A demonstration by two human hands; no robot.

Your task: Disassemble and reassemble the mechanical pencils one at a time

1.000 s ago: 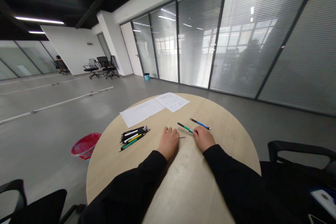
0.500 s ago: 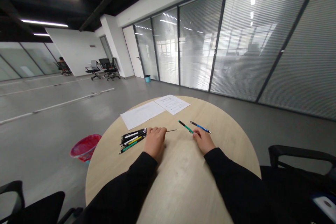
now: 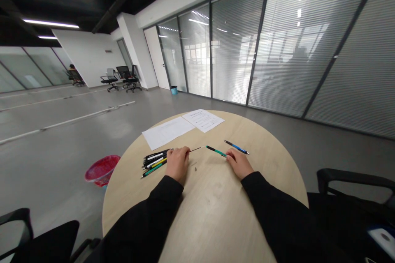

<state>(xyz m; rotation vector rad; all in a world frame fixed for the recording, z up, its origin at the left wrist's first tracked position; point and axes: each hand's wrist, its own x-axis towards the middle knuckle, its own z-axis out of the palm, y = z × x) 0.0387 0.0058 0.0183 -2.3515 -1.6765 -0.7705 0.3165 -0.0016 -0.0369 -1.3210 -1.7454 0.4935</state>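
Note:
My left hand (image 3: 178, 163) is closed, pinching a thin dark pen refill (image 3: 195, 149) that points right. In my right hand (image 3: 239, 163) is a green pen barrel (image 3: 217, 151) with a black grip, its front end facing left. The tip of the refill is at the barrel's front end; whether they touch I cannot tell. A small spring-like piece (image 3: 194, 164) and a tiny pen tip (image 3: 195, 169) lie beside my left hand. Behind that hand is a pile of pens (image 3: 154, 163), partly hidden by it. A blue pen (image 3: 236, 147) lies beyond my right hand.
Two paper sheets (image 3: 168, 131) lie toward the far side of the round wooden table (image 3: 212, 213). On the floor at left stands a red-lined bin (image 3: 101, 170). Chairs flank the table, including a black armchair (image 3: 354, 178) at right.
My left hand has shifted slightly left, uncovering the small pieces on the table. The refill now tilts up toward the barrel, and the barrel's front end has swung down and left to it.

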